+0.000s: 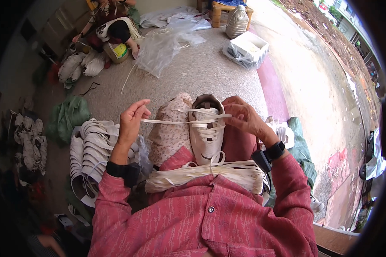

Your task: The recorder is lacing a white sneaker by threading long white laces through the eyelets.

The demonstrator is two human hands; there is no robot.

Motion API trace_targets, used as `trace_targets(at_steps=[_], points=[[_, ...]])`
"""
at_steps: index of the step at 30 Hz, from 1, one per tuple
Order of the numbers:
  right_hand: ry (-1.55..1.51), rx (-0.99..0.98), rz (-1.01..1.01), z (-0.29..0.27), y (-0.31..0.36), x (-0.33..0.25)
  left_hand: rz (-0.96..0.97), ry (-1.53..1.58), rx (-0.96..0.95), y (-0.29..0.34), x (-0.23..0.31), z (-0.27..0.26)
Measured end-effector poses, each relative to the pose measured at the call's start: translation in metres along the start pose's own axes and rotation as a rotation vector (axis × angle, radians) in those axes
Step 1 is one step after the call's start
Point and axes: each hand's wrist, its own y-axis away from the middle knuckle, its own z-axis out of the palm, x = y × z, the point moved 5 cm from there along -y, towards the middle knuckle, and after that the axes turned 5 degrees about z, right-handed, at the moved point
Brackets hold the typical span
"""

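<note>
A cream sneaker (206, 139) rests on my lap, its toe toward me and its dark-lined opening facing away. A flat white shoelace (167, 122) is partly threaded through its eyelets. To the left of the shoe, my left hand (132, 122) is closed, pinching one stretch of the lace pulled out sideways. My right hand (243, 115) is at the shoe's right side, thumb and fingers closed on the lace near the upper eyelets. Across my lap, below the toe, lies a thick bundle of white laces (206, 176).
Stacked white shoe uppers (94, 150) stand left, beside a green sack (69, 118). Ahead, plastic sheeting (161, 49) covers some floor. A white bin (248, 46) stands at the far right. Another person's hand (135, 52) is at the upper left. More shoes (283, 132) sit right.
</note>
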Motion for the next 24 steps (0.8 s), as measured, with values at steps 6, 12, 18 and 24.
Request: trace_targets(at_steps=[6, 12, 18, 24], points=[[-0.162, 0.075, 0.349, -0.005, -0.019, 0.014, -0.007, 0.161, 0.051, 0.005, -0.017, -0.026], [0.231, 0.017, -0.065, 0.005, -0.035, -0.014, -0.096, 0.199, 0.237, 0.015, -0.023, -0.045], [0.420, -0.018, -0.128, 0.022, -0.046, -0.017, -0.147, 0.793, 0.267, 0.013, -0.020, -0.038], [0.435, -0.073, 0.185, 0.027, -0.056, -0.001, -0.148, 1.161, 0.236, 0.004, -0.015, -0.031]])
